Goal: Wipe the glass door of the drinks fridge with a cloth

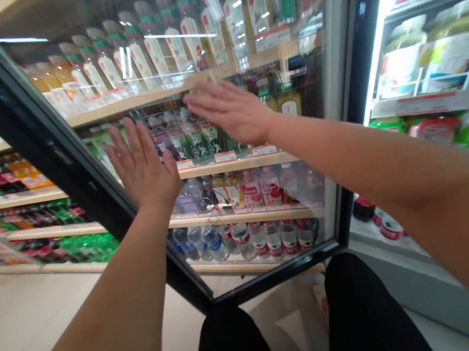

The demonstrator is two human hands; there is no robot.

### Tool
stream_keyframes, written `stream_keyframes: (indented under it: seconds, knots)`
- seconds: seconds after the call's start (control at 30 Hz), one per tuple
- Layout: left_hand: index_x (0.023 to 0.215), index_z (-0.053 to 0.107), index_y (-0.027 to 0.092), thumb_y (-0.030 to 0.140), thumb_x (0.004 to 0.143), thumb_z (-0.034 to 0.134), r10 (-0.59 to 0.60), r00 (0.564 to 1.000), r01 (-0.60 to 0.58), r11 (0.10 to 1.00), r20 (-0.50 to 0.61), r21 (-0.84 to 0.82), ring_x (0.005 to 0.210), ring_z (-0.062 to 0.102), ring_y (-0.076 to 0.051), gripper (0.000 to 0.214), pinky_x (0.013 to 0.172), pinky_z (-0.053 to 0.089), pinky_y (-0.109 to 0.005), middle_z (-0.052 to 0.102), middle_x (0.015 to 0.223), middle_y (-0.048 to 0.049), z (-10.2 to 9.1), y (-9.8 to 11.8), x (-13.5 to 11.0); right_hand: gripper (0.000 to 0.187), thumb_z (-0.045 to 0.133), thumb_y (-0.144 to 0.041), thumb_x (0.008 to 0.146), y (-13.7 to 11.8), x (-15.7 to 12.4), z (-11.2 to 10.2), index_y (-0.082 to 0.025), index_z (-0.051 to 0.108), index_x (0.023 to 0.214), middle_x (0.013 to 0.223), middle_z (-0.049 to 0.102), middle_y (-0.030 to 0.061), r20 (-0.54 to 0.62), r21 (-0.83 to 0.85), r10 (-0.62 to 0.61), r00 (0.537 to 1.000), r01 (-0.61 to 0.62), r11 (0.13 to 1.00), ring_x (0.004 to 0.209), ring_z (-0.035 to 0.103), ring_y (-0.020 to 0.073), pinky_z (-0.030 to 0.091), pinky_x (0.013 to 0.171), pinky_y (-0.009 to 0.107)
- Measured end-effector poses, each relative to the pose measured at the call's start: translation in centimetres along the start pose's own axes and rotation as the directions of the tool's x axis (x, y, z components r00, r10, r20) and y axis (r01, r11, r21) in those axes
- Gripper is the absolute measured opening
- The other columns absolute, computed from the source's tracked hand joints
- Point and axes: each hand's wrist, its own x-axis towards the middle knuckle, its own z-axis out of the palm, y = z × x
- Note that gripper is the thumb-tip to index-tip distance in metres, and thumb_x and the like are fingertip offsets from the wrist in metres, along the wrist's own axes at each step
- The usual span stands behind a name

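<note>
A glass cooler door (295,189) in a black frame (26,114) stands swung open in front of me. My left hand (143,167) lies flat on the glass near the frame, fingers stretched upward, holding nothing. My right hand (228,110) is also flat with its fingers pointing left, on or just over the glass higher up; it is a little blurred. Through the glass I see store shelves with rows of bottles (151,51) and water bottles (249,239) lower down.
The lit open cooler (436,64) with packaged drinks is at the right. Shelves of colourful cans and packets (1,178) run along the left. Pale floor tiles (26,330) lie below. My knees in black trousers (365,309) are at the bottom.
</note>
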Motion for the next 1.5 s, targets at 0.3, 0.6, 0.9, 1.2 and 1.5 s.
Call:
stream_keyframes:
  seconds: [0.3,0.6,0.9,1.2,1.5]
  knots:
    - [0.167,0.020,0.017,0.044,0.100,0.044,-0.024,1.000,0.024,1.000,0.005,-0.017,0.160,-0.009,-0.023,0.077,0.134,-0.008,-0.050,0.008,0.173,-0.0002,-0.3,0.3,0.0,0.058,0.033,-0.023,0.100,-2.3,-2.3,0.6,-0.020,0.043,0.158,0.164,0.040,0.0008,0.064,-0.050,0.075,0.995,-0.072,0.996,0.159,0.024,0.0222,0.018,0.133,0.050]
    - [0.167,0.021,0.019,0.046,0.099,0.044,-0.016,1.000,0.016,1.000,-0.002,-0.013,0.159,-0.009,-0.024,0.077,0.134,-0.009,-0.049,0.008,0.173,0.0021,0.1,-0.2,0.0,0.062,0.024,-0.020,0.099,-0.6,1.2,-1.2,-0.018,0.043,0.158,0.166,0.039,0.0012,-0.130,-0.177,0.255,0.958,-0.275,0.945,0.158,0.027,0.0252,0.021,0.132,0.045]
    - [0.165,0.022,0.012,0.054,0.097,0.041,-0.010,1.000,0.011,0.999,0.011,-0.036,0.159,-0.012,-0.024,0.082,0.133,-0.011,-0.050,0.009,0.173,-0.0013,0.3,-0.4,0.3,0.064,0.026,-0.021,0.097,-0.9,-0.5,0.3,-0.026,0.044,0.158,0.164,0.040,-0.0052,0.065,-0.094,0.111,0.992,-0.104,0.990,0.159,0.023,0.0158,0.012,0.134,0.042]
    - [0.166,0.020,0.015,0.059,0.094,0.039,-0.061,0.997,0.063,0.998,0.044,-0.033,0.156,-0.019,-0.019,0.086,0.132,-0.016,-0.042,0.006,0.173,0.0028,0.0,0.1,0.4,0.064,0.024,-0.019,0.098,-2.4,-2.6,0.3,-0.030,0.041,0.159,0.165,0.038,-0.0078,0.175,-0.091,0.061,0.983,-0.046,0.995,0.159,0.021,0.0162,0.014,0.135,0.046]
    - [0.166,0.023,0.021,0.050,0.097,0.041,-0.047,0.999,0.048,0.998,0.008,-0.049,0.158,-0.011,-0.016,0.077,0.134,-0.012,-0.039,0.006,0.171,0.0103,-0.2,0.3,0.1,0.059,0.028,-0.025,0.102,2.7,0.4,-2.0,-0.023,0.042,0.159,0.166,0.038,-0.0027,-0.215,-0.135,0.291,0.932,-0.324,0.936,0.158,0.025,0.0258,0.015,0.134,0.047]
